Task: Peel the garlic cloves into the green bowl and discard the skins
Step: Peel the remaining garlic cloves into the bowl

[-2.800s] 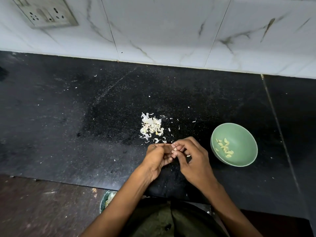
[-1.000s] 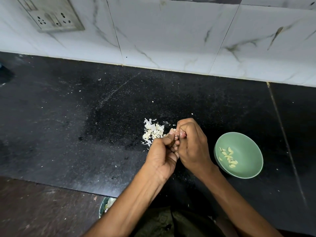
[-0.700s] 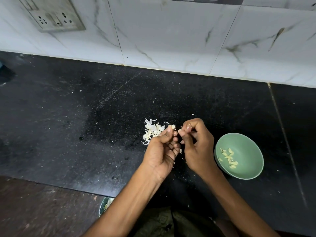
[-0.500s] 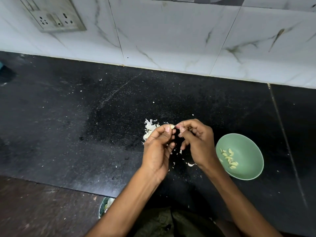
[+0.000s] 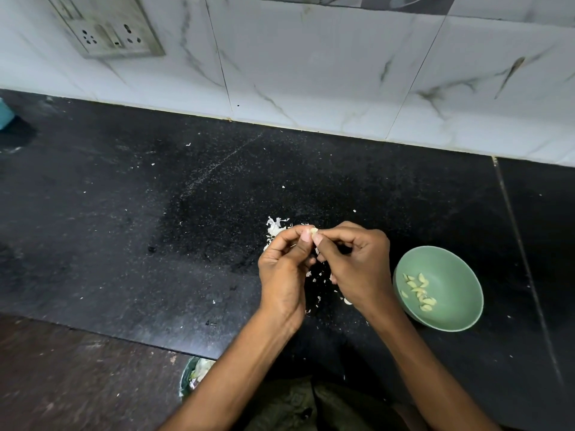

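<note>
A small pale garlic clove (image 5: 313,230) is pinched between the fingertips of my left hand (image 5: 284,269) and my right hand (image 5: 356,267), held above the black counter. Behind my left fingers lies a heap of white garlic skins (image 5: 275,227), partly hidden by that hand. More skin flakes (image 5: 320,279) are scattered on the counter between and below my hands. The green bowl (image 5: 457,275) stands to the right of my right hand, with several peeled cloves (image 5: 418,290) inside it.
The black counter (image 5: 155,228) runs back to a white marbled tile wall (image 5: 311,73) with a socket plate (image 5: 105,29). A bin with scraps (image 5: 194,373) shows below the counter's front edge. A teal object (image 5: 4,115) sits at the far left.
My hands have lifted slightly and closed together again on the clove. Fresh skin flakes have fallen onto the counter beneath them. The bowl has not moved.
</note>
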{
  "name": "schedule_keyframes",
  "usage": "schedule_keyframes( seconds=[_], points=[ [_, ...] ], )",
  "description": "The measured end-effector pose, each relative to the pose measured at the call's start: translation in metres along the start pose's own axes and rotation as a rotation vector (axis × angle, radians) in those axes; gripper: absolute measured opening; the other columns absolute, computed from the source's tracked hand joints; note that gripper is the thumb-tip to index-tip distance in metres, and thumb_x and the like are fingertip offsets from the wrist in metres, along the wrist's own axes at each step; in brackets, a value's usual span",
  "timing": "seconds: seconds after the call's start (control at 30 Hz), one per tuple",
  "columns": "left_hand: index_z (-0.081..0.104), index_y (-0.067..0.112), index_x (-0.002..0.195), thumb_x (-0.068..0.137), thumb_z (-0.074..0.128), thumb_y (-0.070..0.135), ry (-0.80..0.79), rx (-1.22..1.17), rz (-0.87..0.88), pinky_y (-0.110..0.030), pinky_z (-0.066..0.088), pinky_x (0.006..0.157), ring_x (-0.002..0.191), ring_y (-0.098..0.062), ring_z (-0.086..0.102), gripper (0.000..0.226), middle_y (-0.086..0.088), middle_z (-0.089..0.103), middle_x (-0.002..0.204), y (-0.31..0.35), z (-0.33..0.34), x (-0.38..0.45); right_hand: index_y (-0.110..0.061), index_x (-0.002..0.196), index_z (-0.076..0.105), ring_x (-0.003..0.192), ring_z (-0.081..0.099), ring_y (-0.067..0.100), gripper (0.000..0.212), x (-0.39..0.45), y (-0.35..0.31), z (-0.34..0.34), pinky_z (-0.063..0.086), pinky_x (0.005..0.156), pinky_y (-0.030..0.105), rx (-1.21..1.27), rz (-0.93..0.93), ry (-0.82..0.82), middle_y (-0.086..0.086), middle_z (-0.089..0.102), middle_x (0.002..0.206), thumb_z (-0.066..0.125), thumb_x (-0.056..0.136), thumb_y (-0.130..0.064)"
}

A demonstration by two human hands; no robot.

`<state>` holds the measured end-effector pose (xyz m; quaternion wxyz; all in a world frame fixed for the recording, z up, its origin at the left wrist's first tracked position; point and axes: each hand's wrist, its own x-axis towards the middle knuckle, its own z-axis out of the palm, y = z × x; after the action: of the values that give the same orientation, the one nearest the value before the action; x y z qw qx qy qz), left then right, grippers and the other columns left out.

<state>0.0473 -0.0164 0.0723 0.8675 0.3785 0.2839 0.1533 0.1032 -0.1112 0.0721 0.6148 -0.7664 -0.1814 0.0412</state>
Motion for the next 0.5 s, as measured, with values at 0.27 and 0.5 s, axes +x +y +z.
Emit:
schedule_keyframes(
  seconds=[0.27, 0.5],
  points=[
    [0.072, 0.002, 0.095, 0.082, 0.074, 0.012, 0.055, 0.081, 0.107, -0.03, 0.044, 0.072, 0.086, -0.023, 0.057, 0.016, -0.013, 0.069, 0.093, -0.0026, -0.0058, 0.0005, -0.018, 0.081, 0.082, 0.062, 0.069, 0.015, 0.011, 0.0037, -0.0075, -0.0026, 0.059, 0.058, 0.037, -0.034, 0.002, -0.036, -0.007, 0.071, 0.069, 0.078, 0.085, -0.009],
    [0.07, -0.009, 0.097, 0.09, 0.062, -0.001, 0.06, 0.109, 0.053, -0.025, 0.042, 0.066, 0.084, -0.027, 0.051, 0.013, -0.017, 0.067, 0.09, -0.0007, -0.0069, 0.0027, -0.011, 0.073, 0.08, 0.052, 0.061, 0.008, 0.017, 0.0059, -0.0094, -0.0062, 0.047, 0.049, 0.021, -0.043, 0.036, -0.08, -0.01, 0.067, 0.063, 0.076, 0.083, 0.002]
  ],
)
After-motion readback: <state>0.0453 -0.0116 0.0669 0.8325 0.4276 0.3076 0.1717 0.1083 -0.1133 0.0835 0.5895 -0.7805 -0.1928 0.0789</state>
